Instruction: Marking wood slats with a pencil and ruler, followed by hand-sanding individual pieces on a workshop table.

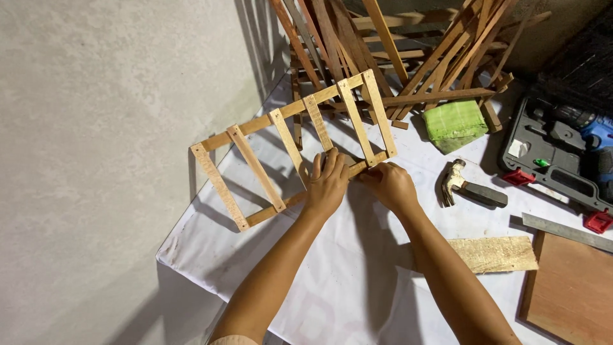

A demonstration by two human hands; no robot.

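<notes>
Beside the hands' wooden frame (294, 150) lie a hammer (469, 187) and a green block (454, 123).

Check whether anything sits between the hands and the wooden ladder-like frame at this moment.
Nothing visible does. The left hand lies directly on the lower rail of the wooden frame, and the right hand touches the same rail beside it. The hammer and the green block lie off to the right, apart from both hands.
</notes>
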